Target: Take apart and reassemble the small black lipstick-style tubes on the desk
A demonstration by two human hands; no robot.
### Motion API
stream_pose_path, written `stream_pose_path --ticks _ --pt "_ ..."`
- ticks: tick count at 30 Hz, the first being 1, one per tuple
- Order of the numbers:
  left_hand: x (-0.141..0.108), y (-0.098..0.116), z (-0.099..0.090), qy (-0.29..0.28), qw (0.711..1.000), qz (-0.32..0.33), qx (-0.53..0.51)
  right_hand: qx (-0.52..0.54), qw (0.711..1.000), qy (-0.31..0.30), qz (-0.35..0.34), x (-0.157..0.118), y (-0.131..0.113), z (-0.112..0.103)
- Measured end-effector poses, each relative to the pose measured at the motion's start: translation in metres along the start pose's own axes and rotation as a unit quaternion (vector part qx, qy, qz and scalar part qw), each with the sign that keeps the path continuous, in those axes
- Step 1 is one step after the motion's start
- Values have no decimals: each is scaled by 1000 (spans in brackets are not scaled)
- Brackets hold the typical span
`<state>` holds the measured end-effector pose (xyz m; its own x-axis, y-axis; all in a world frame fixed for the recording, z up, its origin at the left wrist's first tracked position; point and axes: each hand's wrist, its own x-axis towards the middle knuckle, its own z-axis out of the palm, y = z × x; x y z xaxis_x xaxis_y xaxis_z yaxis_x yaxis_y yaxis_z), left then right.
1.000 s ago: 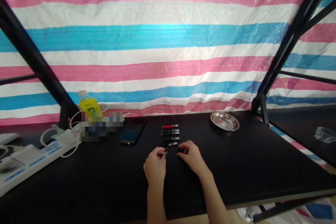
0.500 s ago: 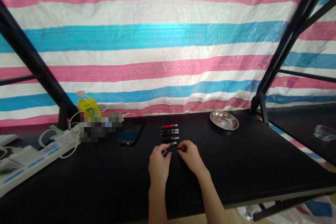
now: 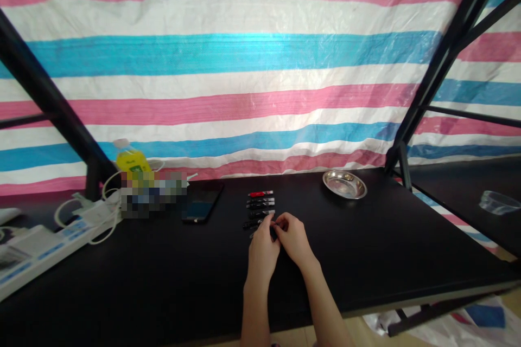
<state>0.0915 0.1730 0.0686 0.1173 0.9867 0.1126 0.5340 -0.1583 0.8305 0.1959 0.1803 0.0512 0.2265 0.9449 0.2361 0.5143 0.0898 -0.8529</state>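
On the black table, a red marker (image 3: 260, 194) lies at the far end of a short column of black markers (image 3: 261, 204). Just in front of these my left hand (image 3: 264, 246) has its fingers closed near the lower markers, partly covering them. My right hand (image 3: 293, 237) touches it from the right, its thumb and fingers pinched together around something small and dark. What sits between the two sets of fingertips is too small and hidden to name.
A black phone (image 3: 202, 203) lies left of the markers. Behind it are a yellow bottle (image 3: 133, 162) and blurred items. A white power strip (image 3: 52, 252) with cables is at far left. A shallow metal dish (image 3: 344, 184) stands at the back right.
My left hand has moved right, and the two hands now meet. A black marker that was near my left fingers now lies under the column, partly covered.
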Motion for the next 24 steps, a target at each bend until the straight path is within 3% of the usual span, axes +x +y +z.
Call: stream_pose_path --ticks 6,15,19,24 --pt "4 -2 4 13 1000 19 -11 22 999 8 23 0 -5 -2" --pt "7 -7 6 77 994 18 -78 60 995 75 13 5 2 -3" --pt "8 -7 6 77 986 -15 -147 49 996 75 6 5 3 -2" --pt "7 -8 5 78 991 -6 -111 50 997 61 6 6 3 -1"
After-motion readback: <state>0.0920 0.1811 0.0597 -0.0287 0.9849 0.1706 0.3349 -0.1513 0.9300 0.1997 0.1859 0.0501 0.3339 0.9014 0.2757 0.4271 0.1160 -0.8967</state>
